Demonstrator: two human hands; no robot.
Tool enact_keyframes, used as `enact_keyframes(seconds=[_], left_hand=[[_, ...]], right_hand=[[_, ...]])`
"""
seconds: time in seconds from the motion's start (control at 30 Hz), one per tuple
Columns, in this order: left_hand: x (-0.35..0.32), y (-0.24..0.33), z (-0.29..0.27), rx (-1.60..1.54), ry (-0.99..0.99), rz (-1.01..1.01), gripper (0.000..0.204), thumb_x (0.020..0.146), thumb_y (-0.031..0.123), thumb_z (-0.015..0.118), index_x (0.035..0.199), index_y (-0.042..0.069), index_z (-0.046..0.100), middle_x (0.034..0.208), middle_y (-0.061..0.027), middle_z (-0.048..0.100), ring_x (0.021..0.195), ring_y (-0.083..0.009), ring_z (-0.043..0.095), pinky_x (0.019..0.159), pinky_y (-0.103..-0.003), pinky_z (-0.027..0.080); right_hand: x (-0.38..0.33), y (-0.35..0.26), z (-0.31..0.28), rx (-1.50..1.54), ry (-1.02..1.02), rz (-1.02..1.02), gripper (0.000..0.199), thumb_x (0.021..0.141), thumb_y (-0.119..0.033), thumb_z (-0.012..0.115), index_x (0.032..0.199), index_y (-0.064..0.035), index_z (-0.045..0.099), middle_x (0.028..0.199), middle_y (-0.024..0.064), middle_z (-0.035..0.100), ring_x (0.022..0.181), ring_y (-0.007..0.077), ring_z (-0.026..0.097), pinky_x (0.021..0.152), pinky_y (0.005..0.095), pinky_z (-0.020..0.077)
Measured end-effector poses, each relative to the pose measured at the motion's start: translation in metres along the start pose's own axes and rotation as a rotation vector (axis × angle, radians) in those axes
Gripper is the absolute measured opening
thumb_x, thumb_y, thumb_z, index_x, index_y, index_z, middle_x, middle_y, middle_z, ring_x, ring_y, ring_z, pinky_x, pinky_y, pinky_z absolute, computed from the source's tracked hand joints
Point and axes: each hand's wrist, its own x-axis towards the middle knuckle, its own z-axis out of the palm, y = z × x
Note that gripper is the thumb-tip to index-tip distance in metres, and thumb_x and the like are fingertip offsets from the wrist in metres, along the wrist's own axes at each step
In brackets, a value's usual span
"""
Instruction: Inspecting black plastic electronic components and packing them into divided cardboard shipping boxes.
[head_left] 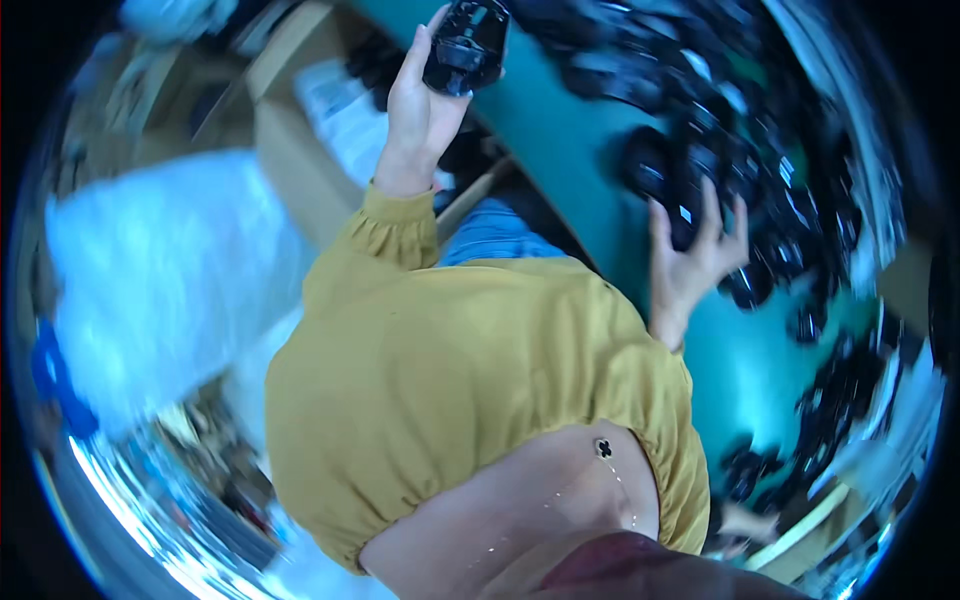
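My left hand (425, 125) is raised at the top, its fingers wrapped round a glossy black rounded plastic part (466, 48). The part's exact kind is unclear. Over the green table (560, 130), my right hand (697, 255) reaches into a spread of similar black parts (780, 245). Its thumb and fingers are apart, on either side of a black part with a small white patch (683, 205). Whether the fingertips touch that part, I cannot tell.
Many black glossy parts (640, 75) cover the table's far and right side. On the left stand an open cardboard box (290, 160) and a large translucent white plastic bag (170, 280). A blurred, hand-like shape (748, 524) shows at the lower right.
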Motion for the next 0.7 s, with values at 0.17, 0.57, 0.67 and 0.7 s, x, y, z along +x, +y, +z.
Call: enact_keyframes(seconds=[0.17,0.57,0.67,0.7], left_hand=[[-0.018,0.062,-0.209,0.327,0.546,0.331,0.056,0.089,0.023,0.069,0.133,-0.003,0.046,0.121,-0.017,0.06,0.104,-0.0257,0.062,0.089,-0.038,0.051],[-0.086,-0.084,-0.298,1.87,0.175,-0.33,0.072,0.061,0.005,0.075,0.129,0.008,0.051,0.124,-0.0226,0.04,0.12,-0.0436,0.04,0.106,-0.045,0.035],[-0.095,-0.098,-0.311,2.003,0.067,-0.395,0.079,0.063,0.01,0.076,0.135,0.023,0.045,0.128,-0.024,0.037,0.122,-0.0465,0.035,0.106,-0.049,0.032],[-0.097,-0.101,-0.315,2.002,0.062,-0.391,0.079,0.063,0.01,0.076,0.135,0.023,0.045,0.128,-0.024,0.037,0.122,-0.0465,0.035,0.106,-0.049,0.032]], right_hand=[[-0.007,0.004,0.019,-0.034,-0.004,-0.023,0.043,0.075,-0.024,0.081,0.115,-0.0147,0.068,0.132,0.0169,0.051,0.117,0.0353,0.048,0.098,0.0435,0.0399],[-0.009,0.0,0.019,-0.107,-0.056,-0.009,0.034,0.077,-0.018,0.077,0.11,-0.0114,0.07,0.131,0.0154,0.052,0.117,0.0328,0.05,0.097,0.0428,0.0411],[-0.009,0.003,0.019,-0.096,-0.066,-0.023,0.035,0.077,-0.018,0.078,0.111,-0.0107,0.07,0.131,0.0157,0.052,0.117,0.033,0.05,0.097,0.0421,0.0412],[-0.009,0.002,0.018,-0.085,-0.07,-0.03,0.036,0.077,-0.018,0.078,0.111,-0.0105,0.07,0.131,0.0159,0.052,0.116,0.0333,0.05,0.097,0.0419,0.0409]])
